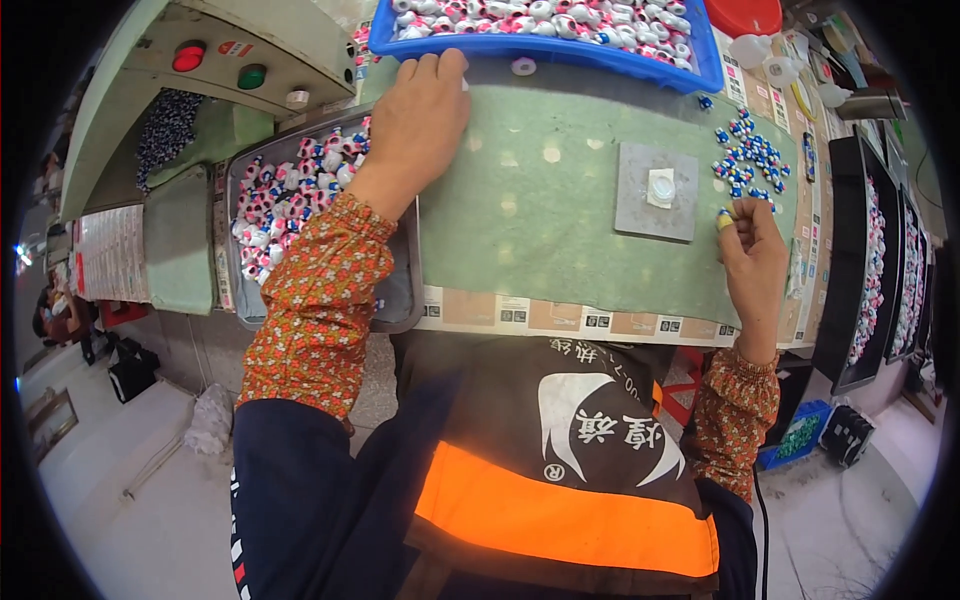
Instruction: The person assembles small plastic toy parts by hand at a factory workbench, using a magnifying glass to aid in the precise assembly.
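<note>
Near the mat's right edge, right hand (752, 255) pinches a small blue-and-white piece (724, 218) (light, hard, prob. slippery; grip sides w/ fingertips); left hand (425, 115), at the blue tray (545, 50) rim, grip unclear.

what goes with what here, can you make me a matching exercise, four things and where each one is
Things:
1. blue bin
2. grey plate
3. grey tray
4. loose blue pieces

Places:
A. on the mat's middle, a white piece on it
B. under the left forearm, at the mat's left edge
C. at the mat's far edge, by the left hand's fingertips
D. scattered on the mat just beyond the right hand

Pairs: 1-C, 2-A, 3-B, 4-D
</note>
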